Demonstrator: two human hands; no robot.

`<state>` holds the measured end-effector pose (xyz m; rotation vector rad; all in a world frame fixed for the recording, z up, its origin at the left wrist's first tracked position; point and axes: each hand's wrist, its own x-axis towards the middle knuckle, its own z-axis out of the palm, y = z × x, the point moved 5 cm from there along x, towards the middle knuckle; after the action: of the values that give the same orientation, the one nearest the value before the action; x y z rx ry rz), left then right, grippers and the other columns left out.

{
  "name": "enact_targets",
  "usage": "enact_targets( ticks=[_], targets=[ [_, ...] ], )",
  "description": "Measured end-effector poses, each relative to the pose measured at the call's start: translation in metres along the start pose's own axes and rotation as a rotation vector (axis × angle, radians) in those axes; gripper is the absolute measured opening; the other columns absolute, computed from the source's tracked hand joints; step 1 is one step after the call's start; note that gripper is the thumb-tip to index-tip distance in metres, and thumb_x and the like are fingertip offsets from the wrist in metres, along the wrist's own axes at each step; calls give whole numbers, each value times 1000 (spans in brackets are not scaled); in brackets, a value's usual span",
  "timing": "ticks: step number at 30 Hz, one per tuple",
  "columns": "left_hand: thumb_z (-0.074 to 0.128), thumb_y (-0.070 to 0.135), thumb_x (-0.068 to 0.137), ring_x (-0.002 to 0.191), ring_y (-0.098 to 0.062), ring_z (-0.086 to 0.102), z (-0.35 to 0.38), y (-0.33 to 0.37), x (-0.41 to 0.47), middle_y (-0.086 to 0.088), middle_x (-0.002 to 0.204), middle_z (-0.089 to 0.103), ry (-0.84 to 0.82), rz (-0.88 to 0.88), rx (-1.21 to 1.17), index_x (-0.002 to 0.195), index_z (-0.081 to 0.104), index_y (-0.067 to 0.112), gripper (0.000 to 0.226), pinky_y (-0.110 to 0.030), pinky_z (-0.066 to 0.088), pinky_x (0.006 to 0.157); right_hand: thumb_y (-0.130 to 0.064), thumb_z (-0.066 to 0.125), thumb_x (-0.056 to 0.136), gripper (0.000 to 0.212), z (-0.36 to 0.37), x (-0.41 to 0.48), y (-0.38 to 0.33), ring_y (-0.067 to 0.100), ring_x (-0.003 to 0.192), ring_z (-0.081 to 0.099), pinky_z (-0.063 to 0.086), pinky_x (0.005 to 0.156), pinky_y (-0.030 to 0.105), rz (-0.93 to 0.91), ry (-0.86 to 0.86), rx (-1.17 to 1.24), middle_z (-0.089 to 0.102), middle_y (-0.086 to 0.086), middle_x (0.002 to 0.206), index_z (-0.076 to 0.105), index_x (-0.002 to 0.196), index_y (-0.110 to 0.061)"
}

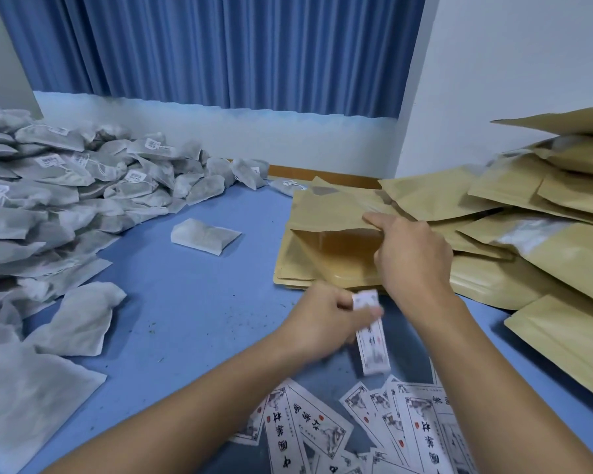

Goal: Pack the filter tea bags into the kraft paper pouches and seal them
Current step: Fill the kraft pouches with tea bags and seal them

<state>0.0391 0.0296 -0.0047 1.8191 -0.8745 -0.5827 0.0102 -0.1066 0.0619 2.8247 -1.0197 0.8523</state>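
Blue tabletop (192, 302), left hand's (319, 323) blurred label (372, 347)

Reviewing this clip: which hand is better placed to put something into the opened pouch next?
Left. The left hand pinches a printed slip just below the mouth of the pouch. The right hand grips the edge of that mouth and holds it open, so it is probably needed where it is.

We see tea bags (65, 186) heaped upper left, kraft pouches (493, 213) stacked right, and what may be labels (374, 422) scattered at bottom centre.
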Motion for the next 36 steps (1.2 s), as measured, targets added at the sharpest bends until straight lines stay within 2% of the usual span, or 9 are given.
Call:
enact_targets(
  ticks=[7, 12, 14, 17, 20, 24, 29, 32, 36],
  targets=[
    [58, 6, 100, 38, -9, 40, -23, -1, 32, -5, 52, 54, 279, -358, -803, 86, 57, 4, 14, -15, 36, 34, -5, 54, 80, 58, 0, -2, -9, 30, 68, 43, 35, 59, 32, -45, -22, -37, 34, 1, 65, 59, 123, -44],
    [46, -16, 93, 99, -29, 67, -29, 15, 76, -16, 108, 71, 403, -239, -1202, 116, 66, 5, 37, -43, 59, 90, -7, 53, 81, 50, 4, -9, -22, 35, 76, 59, 35, 59, 32, -84, -29, -74, 36, -1, 63, 61, 119, -38],
    [50, -8, 93, 105, -28, 66, -29, 13, 79, -13, 115, 71, 378, -224, -981, 115, 67, 7, 31, -47, 54, 99, -6, 52, 82, 51, 8, -11, -24, 34, 73, 57, 32, 59, 32, -85, -29, -100, 28, -3, 61, 59, 120, -39],
    [59, 13, 91, 92, -26, 67, -43, 4, 70, -9, 102, 74, 324, -47, -54, 101, 71, 10, 16, -37, 56, 83, -6, 48, 82, 52, 14, -11, -31, 30, 70, 46, 30, 59, 33, -97, -57, -103, 35, -1, 64, 55, 123, -38],
    [56, 20, 87, 69, -22, 63, -63, 2, 38, 3, 67, 66, 580, 353, 481, 80, 67, 15, 14, -34, 50, 61, -7, 47, 87, 48, 19, -5, -52, 33, 80, 57, 31, 60, 32, -173, -67, -106, 60, 6, 84, 55, 124, -36],
    [50, 21, 81, 62, -16, 52, -138, -34, 8, 5, 64, 55, 1151, 419, 120, 79, 60, 18, 10, -35, 46, 57, -6, 43, 89, 38, 27, 12, -82, 33, 80, 55, 28, 59, 31, -209, -76, -82, 66, 6, 100, 57, 113, -31],
    [56, 52, 91, 144, -30, 24, -201, -114, 62, -2, 153, 33, 654, -291, 622, 145, 38, 35, 60, -56, 28, 111, -21, 43, 98, 19, 57, 36, -122, 34, 95, 62, 29, 64, 32, -237, -96, -45, 66, 6, 103, 60, 105, -27],
    [50, 47, 93, 127, -28, 46, -213, -127, 73, 0, 130, 54, 580, -259, 795, 125, 55, 33, 36, -48, 35, 99, -25, 43, 100, 22, 82, 49, -143, 34, 92, 63, 33, 65, 32, -229, -109, -1, 67, 5, 100, 65, 102, -26],
    [52, 29, 96, 97, -28, 57, -226, -113, 59, -3, 99, 64, 959, -8, 458, 108, 56, 19, 16, -42, 47, 74, -35, 37, 102, 31, 104, 58, -161, 34, 85, 59, 35, 66, 31, -180, -114, 87, 69, 6, 99, 67, 101, -28]
  ],
)
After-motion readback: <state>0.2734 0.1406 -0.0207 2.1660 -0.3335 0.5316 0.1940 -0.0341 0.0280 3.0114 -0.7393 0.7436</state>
